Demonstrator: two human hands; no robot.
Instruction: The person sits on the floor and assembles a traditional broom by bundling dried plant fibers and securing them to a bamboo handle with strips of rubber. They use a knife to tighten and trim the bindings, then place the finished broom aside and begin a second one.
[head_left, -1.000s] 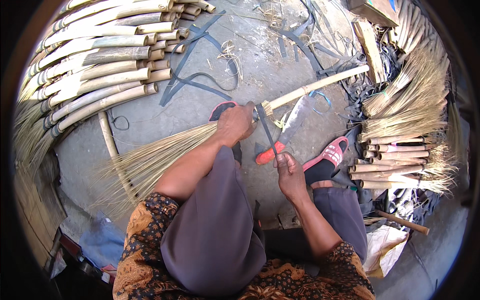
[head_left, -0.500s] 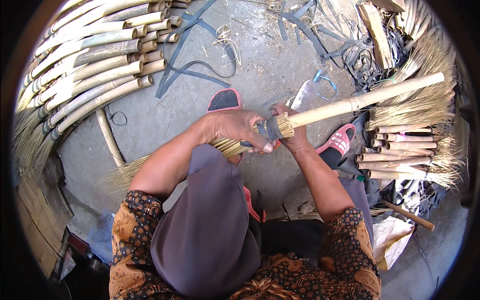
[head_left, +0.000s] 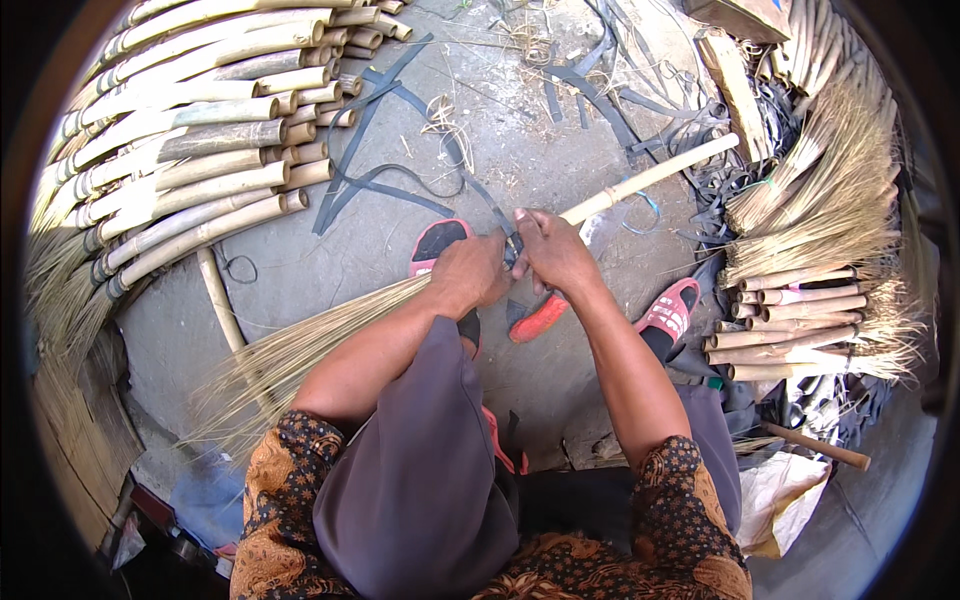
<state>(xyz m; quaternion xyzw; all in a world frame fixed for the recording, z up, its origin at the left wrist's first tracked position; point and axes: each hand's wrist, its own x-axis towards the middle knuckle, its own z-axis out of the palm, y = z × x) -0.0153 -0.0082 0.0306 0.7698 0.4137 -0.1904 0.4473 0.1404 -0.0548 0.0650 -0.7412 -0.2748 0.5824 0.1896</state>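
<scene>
A straw broom lies slantwise across my hands. Its loose bristles [head_left: 330,325] fan out to the lower left past my left forearm, and its bamboo handle [head_left: 655,180] points to the upper right. My left hand [head_left: 475,268] is wrapped round the bound neck of the broom. Close beside it, my right hand [head_left: 556,252] pinches a dark rubber strip [head_left: 490,205] at the binding; the fingers partly hide the strip. Just below the right hand shows a red, curved, handle-like object [head_left: 538,318]. Part of a pale blade-like piece [head_left: 592,230] shows under the bamboo handle.
Stacked brooms with bamboo handles [head_left: 220,140] fill the left side. At right lie straw bundles [head_left: 815,215] and short-handled brooms [head_left: 800,320]. Rubber strips [head_left: 400,190] are strewn over the concrete floor, near a wood block [head_left: 735,95]. A white sack [head_left: 785,495] lies lower right.
The broom has slid down and to the left, and its bristles now spread wider. My right hand has come over to the near side of the binding. The red object is more exposed.
</scene>
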